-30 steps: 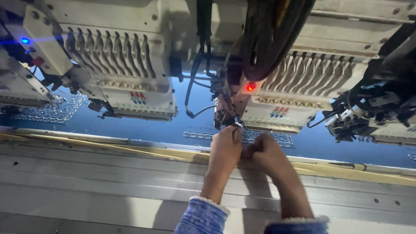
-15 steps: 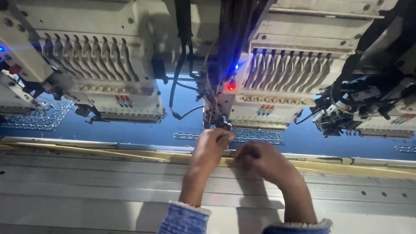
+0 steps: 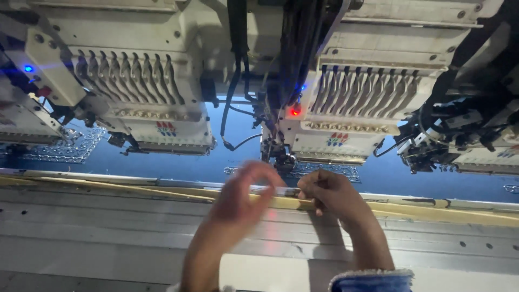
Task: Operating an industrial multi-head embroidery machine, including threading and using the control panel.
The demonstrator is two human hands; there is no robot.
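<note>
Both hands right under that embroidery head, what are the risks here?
1. The left hand and right hand sit close below the needle area of the white multi-needle embroidery head, whose red indicator light is lit: a needle strike seems possible.
2. The loose black cables hang nearby and might snag.

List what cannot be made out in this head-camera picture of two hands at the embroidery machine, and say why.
- Left hand: motion blur hides its fingers and grip.
- Right hand: fingers curled under, contents hidden.
- Needle area: dark, too small.
- Both sleeves: cut off by the bottom edge.
</note>
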